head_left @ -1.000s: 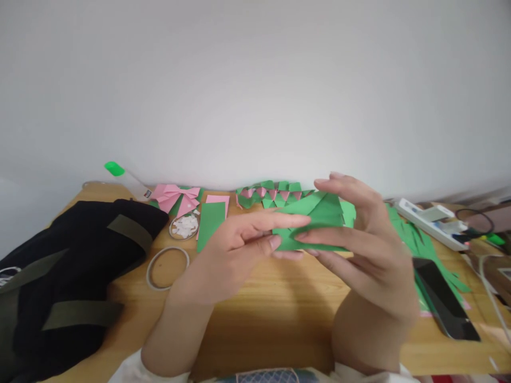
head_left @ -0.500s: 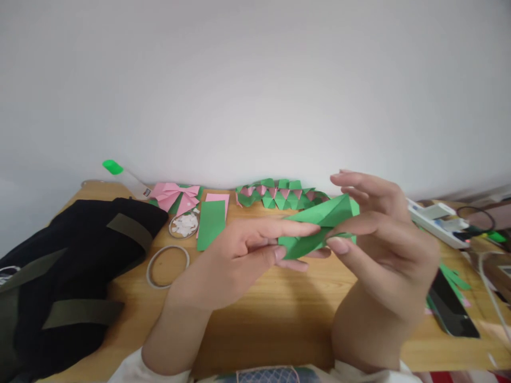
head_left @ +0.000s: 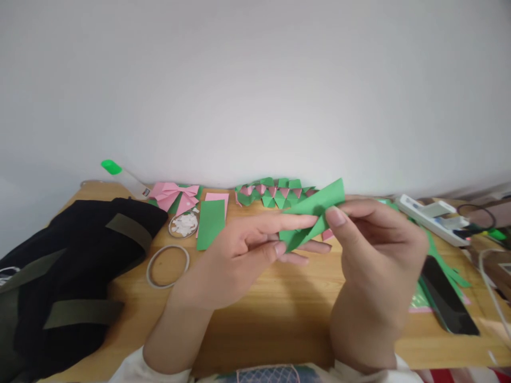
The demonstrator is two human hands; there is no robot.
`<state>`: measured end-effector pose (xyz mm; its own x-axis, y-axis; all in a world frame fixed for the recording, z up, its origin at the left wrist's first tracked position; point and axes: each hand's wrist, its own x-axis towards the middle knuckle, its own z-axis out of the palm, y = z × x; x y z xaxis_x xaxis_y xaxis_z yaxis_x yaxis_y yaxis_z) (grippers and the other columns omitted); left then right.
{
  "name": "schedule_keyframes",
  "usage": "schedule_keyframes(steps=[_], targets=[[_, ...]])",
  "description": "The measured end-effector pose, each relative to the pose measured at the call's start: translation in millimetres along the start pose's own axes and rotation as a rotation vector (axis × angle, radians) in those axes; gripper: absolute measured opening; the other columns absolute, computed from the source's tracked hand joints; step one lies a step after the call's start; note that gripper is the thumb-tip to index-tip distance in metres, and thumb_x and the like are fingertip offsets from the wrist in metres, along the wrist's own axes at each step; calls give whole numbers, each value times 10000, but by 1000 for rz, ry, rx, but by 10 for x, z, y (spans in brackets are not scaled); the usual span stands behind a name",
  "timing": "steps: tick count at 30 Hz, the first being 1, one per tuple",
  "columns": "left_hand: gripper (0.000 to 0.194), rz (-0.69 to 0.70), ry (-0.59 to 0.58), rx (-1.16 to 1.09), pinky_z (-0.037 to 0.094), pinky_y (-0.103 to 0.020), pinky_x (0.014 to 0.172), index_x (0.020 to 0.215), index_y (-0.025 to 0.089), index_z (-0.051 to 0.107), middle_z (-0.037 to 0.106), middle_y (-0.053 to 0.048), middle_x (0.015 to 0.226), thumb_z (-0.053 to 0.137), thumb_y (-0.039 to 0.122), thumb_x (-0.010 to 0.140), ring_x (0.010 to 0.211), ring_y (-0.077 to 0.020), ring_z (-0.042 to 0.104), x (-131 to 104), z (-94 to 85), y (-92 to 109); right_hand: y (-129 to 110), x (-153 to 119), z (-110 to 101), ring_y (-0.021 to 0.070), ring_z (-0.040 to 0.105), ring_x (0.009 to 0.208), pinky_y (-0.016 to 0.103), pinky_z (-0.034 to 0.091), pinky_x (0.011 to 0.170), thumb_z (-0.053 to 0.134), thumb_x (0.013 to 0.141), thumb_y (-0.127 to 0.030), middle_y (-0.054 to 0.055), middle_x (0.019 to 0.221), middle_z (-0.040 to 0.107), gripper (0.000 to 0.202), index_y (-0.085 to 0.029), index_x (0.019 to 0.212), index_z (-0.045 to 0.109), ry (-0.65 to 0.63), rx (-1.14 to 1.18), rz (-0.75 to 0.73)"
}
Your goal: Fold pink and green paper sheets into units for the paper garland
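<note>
A folded piece of green paper [head_left: 319, 201] is held in the air above the table by both hands. My left hand [head_left: 239, 255] grips its left end, the index finger stretched along the fold and the thumb below. At the right end, my right hand [head_left: 375, 250] pinches a flap between thumb and fingers. One upper layer slants up to the right, apart from the lower flap. Behind it, by the wall, stands a folded green and pink paper strip [head_left: 273, 197]. Green paper sheets [head_left: 211, 223] lie over pink ones to the left.
On the wooden table [head_left: 247, 330] are a tape ring [head_left: 167, 267], a round dish of white scraps [head_left: 184, 224], a pink paper bow [head_left: 175, 196] and a green-capped tube [head_left: 124, 175]. A black bag [head_left: 80, 250] is left; a phone [head_left: 449, 298] and power strip [head_left: 431, 218] are right.
My right hand has turned and closed into a pinch, its raised fingers curling down. The paper's right end has changed shape, its flap now spread apart. My left hand has hardly moved.
</note>
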<state>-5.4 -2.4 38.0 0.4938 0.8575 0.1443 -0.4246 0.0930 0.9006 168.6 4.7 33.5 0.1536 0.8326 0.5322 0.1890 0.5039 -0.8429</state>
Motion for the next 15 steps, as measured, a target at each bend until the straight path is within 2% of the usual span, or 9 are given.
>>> schedule_keyframes(steps=[3, 8, 12, 15], targets=[[337, 68, 96, 118, 631, -250, 841, 1144, 260, 718, 742, -20, 1160, 532, 74, 933, 1039, -190, 723, -3, 49, -25, 31, -2, 73, 95, 546, 582, 232, 435, 521, 763, 782, -154, -43, 636, 628, 88, -224, 754, 719, 98, 35, -27], [238, 278, 293, 209, 636, -243, 812, 1054, 260, 745, 779, -8, 991, 636, 127, 889, 917, -173, 755, 29, 198, -137, 49, 7, 169, 94, 553, 553, 235, 432, 490, 772, 768, -155, -46, 616, 643, 84, -208, 723, 726, 276, 136, -89], [167, 347, 554, 254, 641, -224, 760, 922, 252, 774, 782, 7, 878, 755, 148, 793, 792, -151, 761, 66, 302, -239, 14, -42, 226, 80, 561, 542, 221, 463, 519, 758, 785, -143, -48, 620, 650, 87, -191, 725, 716, 277, 223, -21], [142, 384, 629, 247, 638, -197, 699, 870, 262, 783, 779, 24, 819, 770, 155, 777, 735, -129, 752, 79, 320, -267, -7, -76, 252, 76, 563, 520, 217, 479, 522, 750, 797, -156, -57, 604, 645, 98, -203, 723, 708, 252, 235, -7]])
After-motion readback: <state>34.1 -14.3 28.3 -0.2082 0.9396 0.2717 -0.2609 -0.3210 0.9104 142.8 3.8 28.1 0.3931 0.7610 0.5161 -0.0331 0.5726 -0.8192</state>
